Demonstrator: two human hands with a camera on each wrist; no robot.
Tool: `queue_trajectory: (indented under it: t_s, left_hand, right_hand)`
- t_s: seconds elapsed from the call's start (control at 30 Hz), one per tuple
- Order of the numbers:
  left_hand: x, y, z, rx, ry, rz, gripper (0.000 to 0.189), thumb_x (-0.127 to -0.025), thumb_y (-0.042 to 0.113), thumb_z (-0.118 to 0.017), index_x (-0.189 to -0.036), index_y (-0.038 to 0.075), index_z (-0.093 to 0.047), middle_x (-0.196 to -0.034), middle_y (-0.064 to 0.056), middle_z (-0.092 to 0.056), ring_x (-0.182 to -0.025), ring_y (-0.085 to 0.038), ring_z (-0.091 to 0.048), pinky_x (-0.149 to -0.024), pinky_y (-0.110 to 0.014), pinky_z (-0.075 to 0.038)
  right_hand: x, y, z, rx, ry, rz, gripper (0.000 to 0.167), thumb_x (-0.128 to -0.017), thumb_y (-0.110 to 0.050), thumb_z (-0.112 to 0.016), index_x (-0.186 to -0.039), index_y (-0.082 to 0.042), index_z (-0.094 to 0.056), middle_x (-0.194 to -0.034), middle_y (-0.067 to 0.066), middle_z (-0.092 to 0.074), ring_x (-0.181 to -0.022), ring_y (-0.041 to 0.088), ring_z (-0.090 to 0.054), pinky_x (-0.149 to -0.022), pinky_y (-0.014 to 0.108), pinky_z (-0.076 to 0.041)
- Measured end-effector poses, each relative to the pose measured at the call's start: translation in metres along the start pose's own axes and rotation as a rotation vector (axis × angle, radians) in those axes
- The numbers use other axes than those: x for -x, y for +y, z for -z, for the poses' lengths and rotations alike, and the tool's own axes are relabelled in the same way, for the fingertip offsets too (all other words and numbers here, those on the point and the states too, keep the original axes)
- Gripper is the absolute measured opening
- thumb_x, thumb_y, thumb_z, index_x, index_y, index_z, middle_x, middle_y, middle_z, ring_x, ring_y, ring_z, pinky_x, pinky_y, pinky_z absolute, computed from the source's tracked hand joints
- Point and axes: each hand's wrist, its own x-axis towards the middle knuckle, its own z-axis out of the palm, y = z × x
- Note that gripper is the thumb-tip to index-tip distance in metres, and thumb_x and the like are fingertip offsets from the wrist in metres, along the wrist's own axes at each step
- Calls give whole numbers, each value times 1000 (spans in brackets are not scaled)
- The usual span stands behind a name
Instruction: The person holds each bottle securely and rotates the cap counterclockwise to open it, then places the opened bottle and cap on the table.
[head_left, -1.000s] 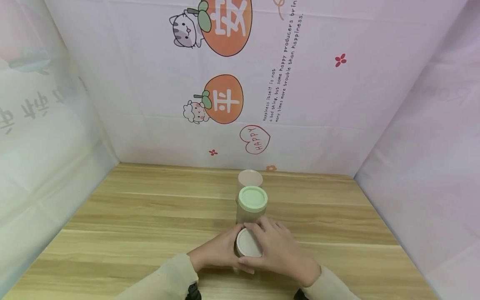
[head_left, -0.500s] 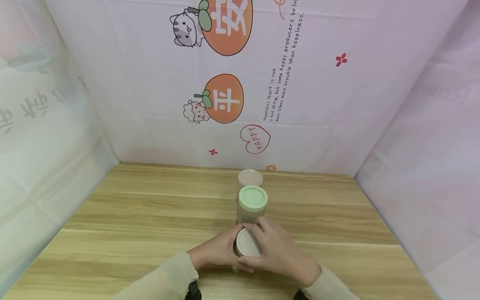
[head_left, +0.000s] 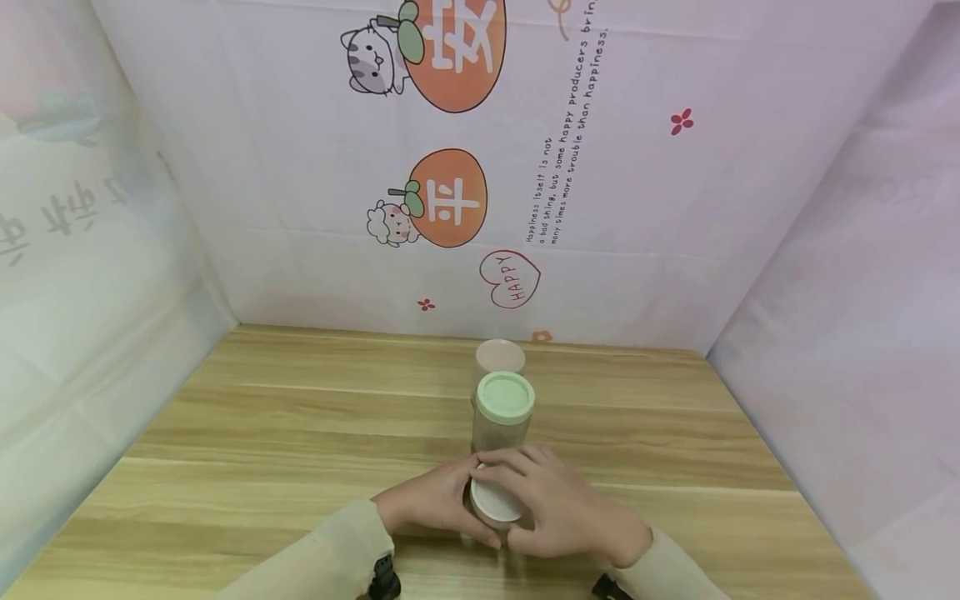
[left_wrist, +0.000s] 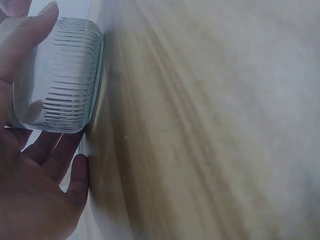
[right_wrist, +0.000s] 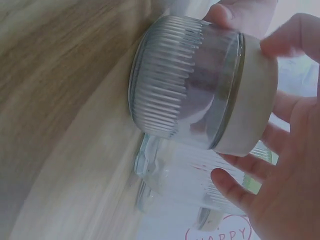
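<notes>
A short glass jar [right_wrist: 165, 75] with vertical ribs stands upright on the wooden table, capped by a pale cream lid [head_left: 495, 503]. My left hand [head_left: 433, 503] grips the jar's body from the left side, thumb toward the front. In the left wrist view the ribbed glass [left_wrist: 72, 75] sits between that thumb and the fingers. From the right, my right hand [head_left: 562, 510] curls round the lid, its thumb at the near edge and its fingers over the far edge. The lid sits on the jar's mouth, partly covered by the right fingers in the head view.
Just beyond the hands stands a taller glass jar with a green lid [head_left: 506, 397]. Behind it, close to the printed back cloth [head_left: 622, 208], is another jar with a pinkish lid [head_left: 500, 356]. The wooden tabletop [head_left: 300, 433] stretches out on both sides between cloth walls.
My right hand has shifted its hold on the lid, its fingers and thumb now slightly nearer me and the thumb off the left fingers. My left hand stays on the jar.
</notes>
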Motion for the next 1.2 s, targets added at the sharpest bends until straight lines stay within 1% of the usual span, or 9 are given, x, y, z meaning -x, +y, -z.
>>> queue_trajectory:
  t_s: [0.07,0.2,0.37,0.53,0.67,0.8,0.9,1.03,1.2]
  left_hand:
    - [0,1,0,-20,-2,-2,89,-80,26,-88,-151,32,-34,-141,8,-50,-124,-11,-52,-106,-31,-41]
    - [-1,3,0,-45,-7,-14,89,-81,27,-87,-152,31,-33,-143,8,-48,-126,-11,-51,-106,-31,-41]
    - [0,1,0,-34,0,6,91,-81,29,-87,-152,32,-31,-142,8,-49,-125,-11,-52,-105,-31,-42]
    - [0,0,0,-4,7,25,91,-82,28,-86,-153,34,-29,-141,7,-50,-124,-12,-53,-103,-32,-43]
    - [0,-1,1,-20,18,38,90,-80,28,-87,-151,32,-33,-140,8,-51,-123,-12,-53,-103,-32,-43]
    - [0,-1,1,-14,38,77,86,-78,28,-89,-148,29,-38,-135,8,-53,-120,-11,-55,-102,-31,-44]
    - [1,-1,1,-16,40,81,86,-79,29,-89,-148,28,-37,-134,7,-54,-119,-11,-56,-101,-31,-45]
    - [1,-1,1,-32,38,71,91,-78,31,-89,-150,32,-33,-135,8,-55,-119,-10,-56,-101,-31,-45]
    - [1,0,0,-45,53,80,91,-77,33,-90,-149,34,-34,-135,9,-55,-120,-10,-55,-101,-32,-45]
  right_hand:
    - [-1,-1,1,-19,-2,31,74,-72,-22,-71,-144,-21,-53,-149,-2,-47,-128,20,-48,-97,47,-46]
    - [-3,-1,0,-40,6,65,66,-73,-16,-69,-138,-21,-56,-149,-1,-47,-133,24,-47,-100,52,-45]
    - [-2,-2,-1,-39,15,48,62,-76,-25,-72,-136,-22,-57,-149,3,-47,-137,28,-43,-102,57,-42]
    - [-1,-2,-2,-27,38,-14,60,-88,-52,-70,-138,-23,-57,-149,3,-47,-135,22,-44,-100,53,-42]
    - [-1,-3,-5,42,78,-75,68,-87,-68,-63,-139,-24,-57,-140,-1,-53,-126,17,-49,-97,48,-43]
    - [-2,-5,-6,108,112,-137,73,-85,-74,-61,-137,-24,-59,-126,-3,-56,-115,16,-53,-94,48,-44]
    - [-3,-7,-6,132,120,-184,76,-83,-77,-60,-135,-22,-61,-118,-3,-55,-106,16,-54,-91,48,-45]
    - [-4,-9,-7,150,118,-231,82,-80,-81,-58,-134,-19,-61,-114,-1,-55,-102,19,-56,-86,44,-45]
    - [-4,-9,-9,160,112,-270,86,-77,-85,-57,-133,-19,-60,-112,0,-56,-103,23,-57,-82,43,-44]
